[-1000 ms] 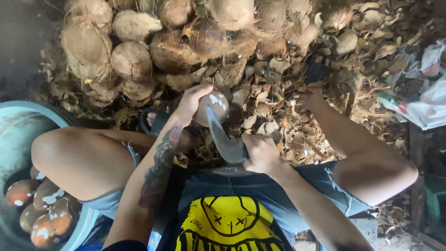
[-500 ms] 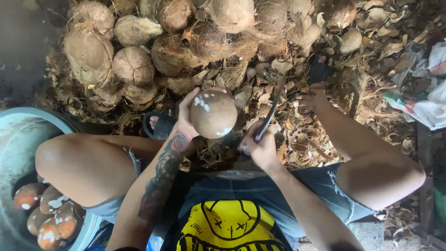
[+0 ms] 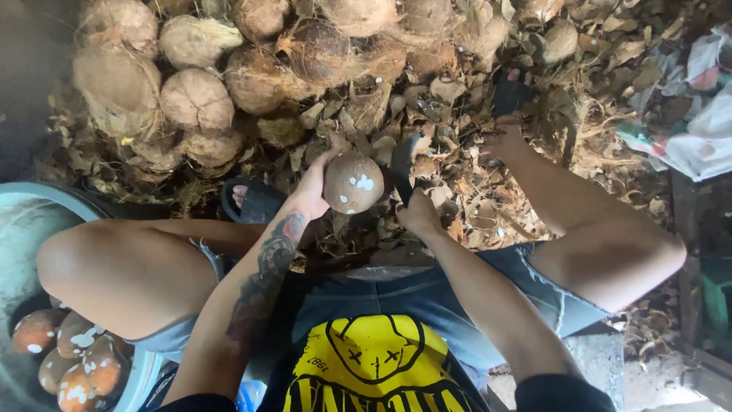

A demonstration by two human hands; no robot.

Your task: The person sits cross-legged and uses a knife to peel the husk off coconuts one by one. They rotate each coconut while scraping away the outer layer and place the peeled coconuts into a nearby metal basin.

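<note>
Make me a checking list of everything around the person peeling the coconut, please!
Surface: ground covered in dry brown husk scraps.
Job's things: round brown coconut with white nicks; dark blade beside it.
Clutter: pile of husked coconuts ahead; blue basin holding peeled coconuts; crumpled cloth at the right.
Grippers: left hand holds the coconut; right hand grips the blade.
Cables: nothing seen.
Surroundings: sandals on both feet.

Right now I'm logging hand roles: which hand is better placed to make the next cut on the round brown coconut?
Right. The right hand grips the dark blade beside the round brown coconut, which the left hand only steadies.
</note>
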